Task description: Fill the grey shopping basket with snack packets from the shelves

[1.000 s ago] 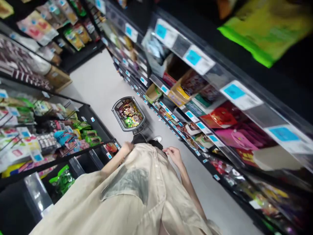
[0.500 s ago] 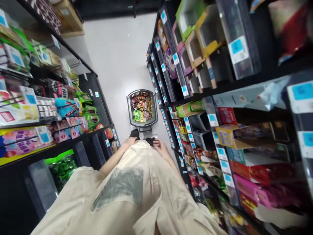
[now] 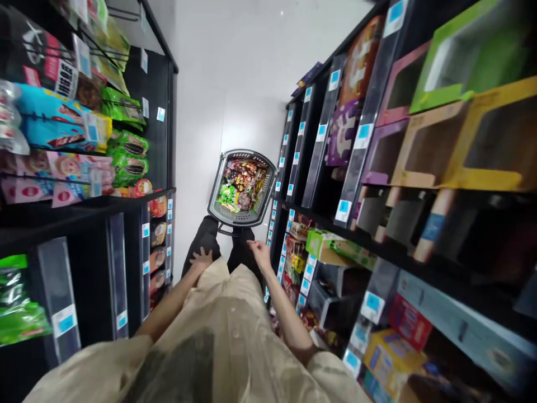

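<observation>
between two shelf rows: one basket, two hands

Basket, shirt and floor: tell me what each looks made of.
Basket: probably grey moulded plastic, satin; its walls are perforated.
Shirt: woven cloth, matt, perhaps cotton or linen; it creases softly.
Floor: hard and slightly glossy, catching light; tile or coating, I can't tell.
</observation>
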A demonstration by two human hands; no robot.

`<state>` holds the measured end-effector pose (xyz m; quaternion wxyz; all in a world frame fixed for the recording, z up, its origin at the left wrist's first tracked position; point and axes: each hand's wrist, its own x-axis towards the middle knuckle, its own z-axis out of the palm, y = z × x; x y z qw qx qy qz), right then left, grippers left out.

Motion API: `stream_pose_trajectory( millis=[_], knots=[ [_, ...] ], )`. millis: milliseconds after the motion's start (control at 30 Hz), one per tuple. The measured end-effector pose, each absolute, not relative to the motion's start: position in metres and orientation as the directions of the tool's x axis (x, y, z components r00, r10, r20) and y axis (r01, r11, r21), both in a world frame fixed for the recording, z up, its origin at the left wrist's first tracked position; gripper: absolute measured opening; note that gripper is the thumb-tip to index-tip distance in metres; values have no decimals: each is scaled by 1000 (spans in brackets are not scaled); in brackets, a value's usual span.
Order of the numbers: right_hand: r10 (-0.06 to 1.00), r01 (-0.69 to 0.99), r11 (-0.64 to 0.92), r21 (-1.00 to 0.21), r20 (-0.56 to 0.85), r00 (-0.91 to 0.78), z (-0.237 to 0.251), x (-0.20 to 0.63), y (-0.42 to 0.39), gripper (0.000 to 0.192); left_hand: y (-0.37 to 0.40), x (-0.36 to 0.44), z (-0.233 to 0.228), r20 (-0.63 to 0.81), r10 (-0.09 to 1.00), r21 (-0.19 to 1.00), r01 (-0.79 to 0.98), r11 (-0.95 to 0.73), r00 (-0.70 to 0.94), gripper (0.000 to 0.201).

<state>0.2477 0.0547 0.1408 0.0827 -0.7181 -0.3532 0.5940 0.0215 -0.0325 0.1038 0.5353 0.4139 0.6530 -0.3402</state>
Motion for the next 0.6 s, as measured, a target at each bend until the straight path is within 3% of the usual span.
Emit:
stream_pose_trajectory(
  millis=[67,133,233,433,600],
  knots=[
    [601,438,-733,-521,-797,58,99,255,94,17,-36,40,87,-976,50,-171,890,423,-211,77],
    [605,457,-732,-506,-791,93,54,259,129,24,-40,55,73,-948,-11,-297,874,384,-318,91],
    [613,474,-733,-487,-775,152,-14,263,177,43,-48,66,57,-926,87,-325,894,310,-367,105],
    [717,644,-613,-458,-665,209,-141,260,243,60,-56,64,35,-868,338,-282,921,268,-364,99],
    [762,798,-497,-340,-611,215,-212,248,271,68,-47,54,16,-831,367,-301,892,336,-419,90]
  ],
)
